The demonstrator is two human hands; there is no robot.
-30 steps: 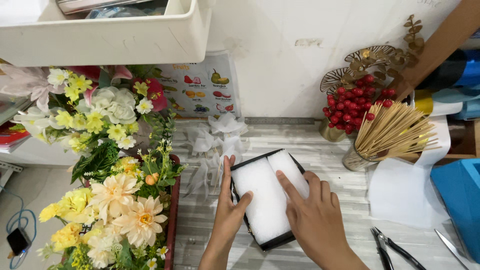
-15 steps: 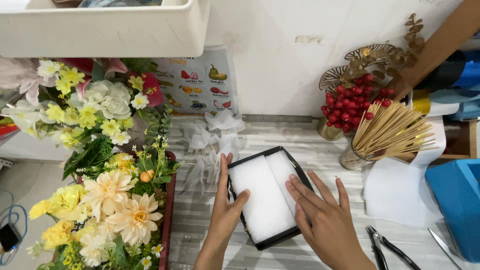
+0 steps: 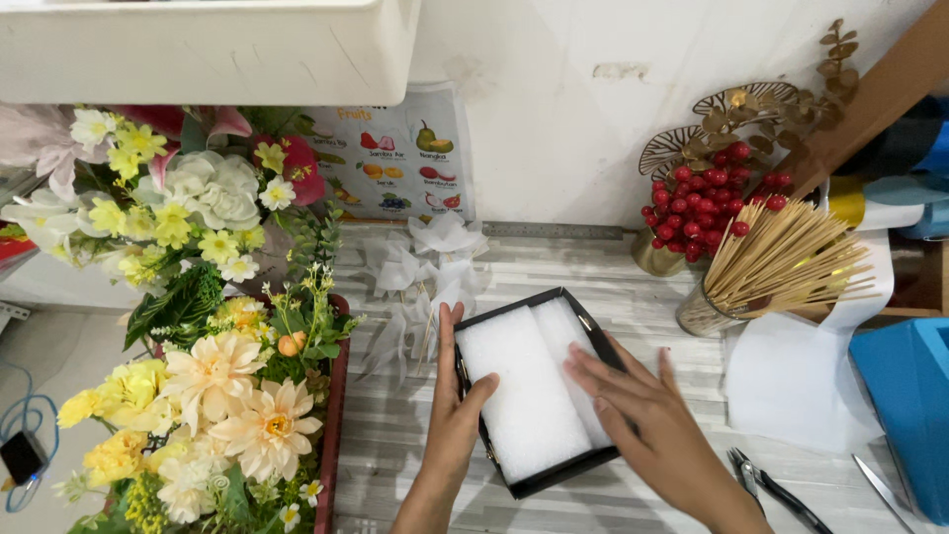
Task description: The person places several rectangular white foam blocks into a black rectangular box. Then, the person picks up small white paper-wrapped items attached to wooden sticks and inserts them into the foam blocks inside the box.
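A shallow black box (image 3: 554, 483) lies on the striped tabletop, filled with two white foam blocks (image 3: 524, 396). My left hand (image 3: 453, 420) rests along the box's left side, thumb laid over the foam's left edge. My right hand (image 3: 652, 435) lies flat on the right part of the foam, fingers spread and pointing left. Neither hand grips anything.
Artificial yellow and cream flowers (image 3: 198, 396) fill the left side. White ribbon bows (image 3: 420, 272) lie behind the box. A jar of wooden skewers (image 3: 771, 272) and red berries (image 3: 712, 203) stand at right. Pliers (image 3: 776, 489), white paper (image 3: 801, 376) and a blue box (image 3: 909, 405) are far right.
The box has shifted slightly and its view has drawn closer. My right hand slid from the foam's middle toward its right side; my left hand stays on the left edge.
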